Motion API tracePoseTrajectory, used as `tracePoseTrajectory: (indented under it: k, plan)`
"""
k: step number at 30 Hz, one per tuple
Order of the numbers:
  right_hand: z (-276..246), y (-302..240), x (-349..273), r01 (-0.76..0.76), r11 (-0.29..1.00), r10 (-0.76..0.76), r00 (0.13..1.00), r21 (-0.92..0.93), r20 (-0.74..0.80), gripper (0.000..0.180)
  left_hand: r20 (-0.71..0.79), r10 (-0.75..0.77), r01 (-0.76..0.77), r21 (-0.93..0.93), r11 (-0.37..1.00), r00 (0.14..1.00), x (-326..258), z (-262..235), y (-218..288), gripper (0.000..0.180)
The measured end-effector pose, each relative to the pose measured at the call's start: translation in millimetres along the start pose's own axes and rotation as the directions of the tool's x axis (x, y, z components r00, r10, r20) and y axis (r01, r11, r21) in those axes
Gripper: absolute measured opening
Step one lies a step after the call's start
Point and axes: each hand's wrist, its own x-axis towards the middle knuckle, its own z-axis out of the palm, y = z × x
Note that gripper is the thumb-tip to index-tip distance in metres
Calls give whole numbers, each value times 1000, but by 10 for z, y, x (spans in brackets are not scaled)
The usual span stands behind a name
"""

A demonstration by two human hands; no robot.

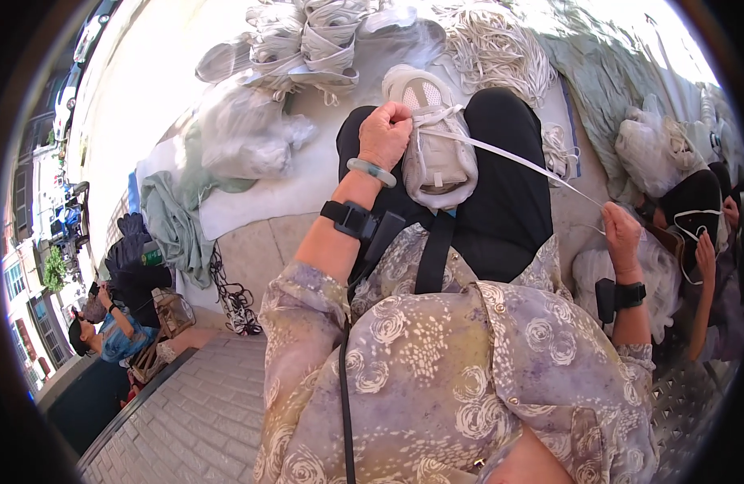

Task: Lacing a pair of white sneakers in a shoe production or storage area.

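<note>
White shoe (435,141) lies on the person's lap, toe pointing away, sole down; heel end partly cut off by the black strap and blouse edge. Left hand (384,133) is closed on the shoe's lace area, fingers curled into the eyelets; fingertips hidden, so exactly what they pinch cannot be told. White lace (517,160) runs taut from the shoe's throat toward the right. Right hand (622,230) pinches the lace's far end between thumb and fingers, held out beyond the right knee. The lace tip is too thin to make out.

Pile of white shoes (307,40) on the pale cloth (259,194) at its far edge, glare-washed. Bundle of white laces (493,44) beside it. Another person's hands (705,250) at the right rim hold a dark shoe upper (693,211), mostly cut off.
</note>
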Motion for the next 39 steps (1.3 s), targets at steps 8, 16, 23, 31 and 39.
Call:
tracePoseTrajectory:
  k: [8, 16, 23, 31, 39]
  plan:
    - [408, -1191, 1134, 35, 910, -122, 975, 414, 185, 33, -24, 519, -413, 573, 708, 855, -143, 253, 312, 8]
    - [1165, -1629, 1594, 75, 978, -148, 907, 194, 394, 36, -34, 558, -363, 727, 583, 829, -129, 343, 220, 10]
    - [1191, -1615, 1631, -15, 981, -88, 859, 196, 505, 22, -24, 550, -359, 734, 576, 835, -136, 449, 208, 11]
    - [1279, -1417, 1658, -57, 935, -139, 848, 349, 511, 18, 72, 620, -386, 837, 389, 781, -147, 503, 268, 20]
    - [1236, -1337, 1624, -139, 879, -130, 852, 457, 508, 22, 70, 674, -442, 804, 398, 735, -161, 521, 261, 19]
